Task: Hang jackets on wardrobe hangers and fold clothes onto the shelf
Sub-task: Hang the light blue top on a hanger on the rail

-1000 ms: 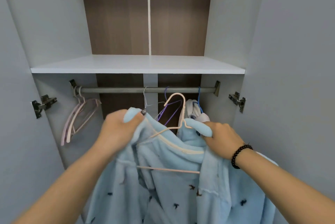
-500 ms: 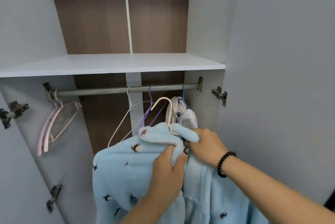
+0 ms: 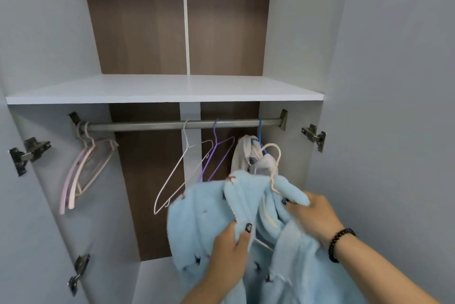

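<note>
Both hands' fingers (image 3: 247,228) curl round the blue jacket (image 3: 204,225), gripping its front edges

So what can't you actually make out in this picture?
Head view only:
- Light blue fleece jacket: its lower part is cut off by the bottom edge.
- Cream hanger: its shoulders are buried in the jacket.
- Pale garment on the rail: mostly behind the jacket; type unclear.

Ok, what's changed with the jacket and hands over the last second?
The left hand let go of the jacket's left shoulder and now grips its front edge near the middle. The hanger hook has shifted right, not yet on the rod. The right hand still grips the collar; the other hangers stayed put.
</note>
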